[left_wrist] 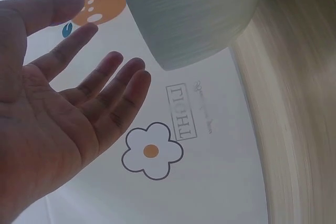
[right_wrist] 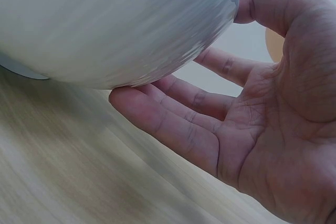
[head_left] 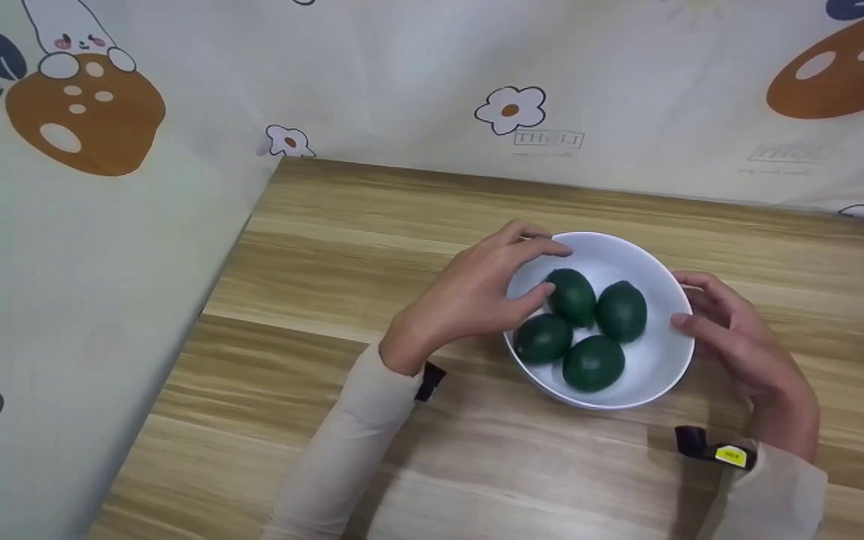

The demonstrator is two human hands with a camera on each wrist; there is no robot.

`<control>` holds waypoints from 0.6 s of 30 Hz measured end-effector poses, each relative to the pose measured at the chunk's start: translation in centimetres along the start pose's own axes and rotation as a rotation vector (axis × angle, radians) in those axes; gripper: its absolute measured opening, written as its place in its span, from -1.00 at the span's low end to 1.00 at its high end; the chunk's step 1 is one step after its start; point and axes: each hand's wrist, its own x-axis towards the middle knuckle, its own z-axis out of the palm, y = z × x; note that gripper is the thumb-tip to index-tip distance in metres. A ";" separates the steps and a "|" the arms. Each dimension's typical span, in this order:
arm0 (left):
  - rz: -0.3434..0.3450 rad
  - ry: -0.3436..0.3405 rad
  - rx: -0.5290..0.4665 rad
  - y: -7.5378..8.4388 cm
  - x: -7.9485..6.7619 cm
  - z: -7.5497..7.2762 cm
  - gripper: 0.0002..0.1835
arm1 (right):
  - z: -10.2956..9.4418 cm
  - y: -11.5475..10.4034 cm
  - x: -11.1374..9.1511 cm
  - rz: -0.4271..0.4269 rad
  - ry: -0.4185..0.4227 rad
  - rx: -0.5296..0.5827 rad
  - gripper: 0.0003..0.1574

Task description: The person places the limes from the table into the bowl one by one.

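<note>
A white bowl [head_left: 663, 364] holds several dark green fruits [head_left: 622, 311], rounded like limes. My left hand [head_left: 477, 285] reaches over the bowl's left rim, thumb and fingers spread, with the thumb tip overlapping one fruit in the head view. Seen from the left wrist, that palm [left_wrist: 58, 119] and its fingers hold nothing, and the bowl's outer wall [left_wrist: 197, 19] is beyond them. On the opposite side, my right hand [head_left: 751, 345] grips the bowl, thumb at the rim. In the right wrist view its fingers [right_wrist: 168, 124] curve along the underside of the bowl [right_wrist: 115, 30].
The bowl is over a wood-grain table [head_left: 312, 277]. A pale sheet printed with flowers and orange fruit [head_left: 87, 112] borders the table at the back and left. Each wrist wears a dark strap [head_left: 702, 444] over a light sleeve.
</note>
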 end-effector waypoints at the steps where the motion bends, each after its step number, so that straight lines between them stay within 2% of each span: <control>1: -0.004 0.002 -0.003 0.0 0.0 -0.1 -0.56 | 0.0 0.0 0.0 0.000 0.000 -0.003 -0.49; 8: -0.029 0.007 -0.026 -0.3 0.0 -0.4 -0.58 | 0.0 0.0 0.2 0.004 0.001 0.001 -0.49; 13: -0.010 0.034 -0.015 -0.7 0.1 -0.4 -0.58 | 0.1 0.0 0.2 0.007 -0.001 0.014 -0.49; 18: -0.007 0.032 -0.011 -0.8 0.4 -0.4 -0.58 | 0.0 0.0 0.1 0.017 -0.002 -0.013 -0.48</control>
